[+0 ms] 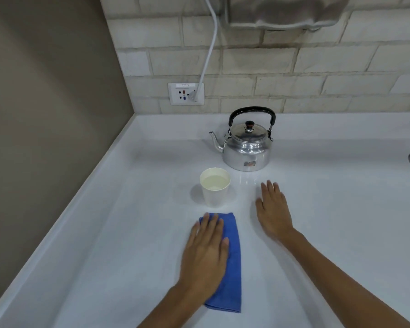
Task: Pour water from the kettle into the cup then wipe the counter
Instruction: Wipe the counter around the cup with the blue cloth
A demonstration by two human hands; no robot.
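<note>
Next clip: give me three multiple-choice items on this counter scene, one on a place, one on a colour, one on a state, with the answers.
1. Where does the kettle stand relative to the cup?
A. behind it, nearer the wall
B. in front of it
C. inside the sink

2. What colour is the cloth?
A. red
B. blue
C. green

3. What state is the cup in?
A. tipped over
B. empty
C. upright, holding water

Answers: 1 A, the kettle sits closer to the tiled wall; 2 B, the cloth under the left hand is blue; 3 C, liquid shows inside the rim.
</note>
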